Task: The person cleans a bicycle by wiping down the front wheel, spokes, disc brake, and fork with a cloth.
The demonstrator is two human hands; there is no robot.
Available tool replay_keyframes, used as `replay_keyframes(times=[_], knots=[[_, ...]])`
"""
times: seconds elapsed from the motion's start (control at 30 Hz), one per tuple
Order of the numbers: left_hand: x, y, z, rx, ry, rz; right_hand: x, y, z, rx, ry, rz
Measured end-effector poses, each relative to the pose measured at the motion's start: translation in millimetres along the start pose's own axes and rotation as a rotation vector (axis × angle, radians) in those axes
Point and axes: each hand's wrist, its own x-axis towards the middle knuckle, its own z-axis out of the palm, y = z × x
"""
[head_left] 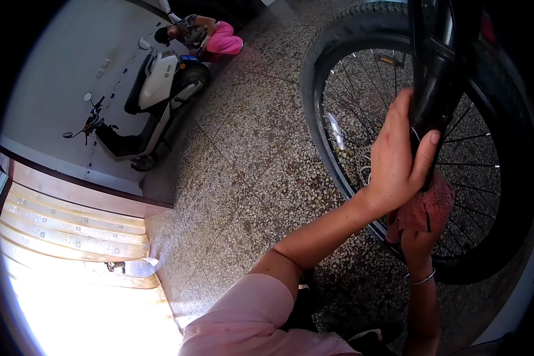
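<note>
A bicycle wheel [331, 155] with a black knobby tyre and thin spokes fills the right side of the view. The black bicycle fork [434, 77] comes down over it from the top. Around the fork's lower leg, my left hand [391, 157] is closed, its thumb on the right side. Just below, my right hand [418, 244] wears a bracelet and holds a red cloth [427, 207] against the lower end of the fork, near the hub. The cloth hides most of its fingers. A brake disc [364, 165] shows partly behind my left hand.
A white and black electric scooter [160, 77] stands by the wall at upper left. Another person [210, 37] in pink trousers crouches behind it. Speckled stone floor [243, 148] lies between. Bright light comes through a curtained doorway [71, 231] at lower left.
</note>
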Motion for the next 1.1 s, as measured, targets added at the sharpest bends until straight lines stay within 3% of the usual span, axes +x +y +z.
replay_keyframes(times=[0.3, 0.47, 1.1], knots=[[-0.4, 0.1, 0.0, 0.029, 0.017, -0.001, 9.2, -2.7, 0.1, -0.009, -0.004, -0.085], [-0.6, -1.4, 0.5, 0.023, 0.025, 0.03, 3.6, -3.9, 2.4, 0.06, 0.037, 0.028], [-0.3, -2.4, 0.9, 0.021, 0.023, 0.052, -2.2, 0.6, 0.9, 0.032, 0.003, 0.031]])
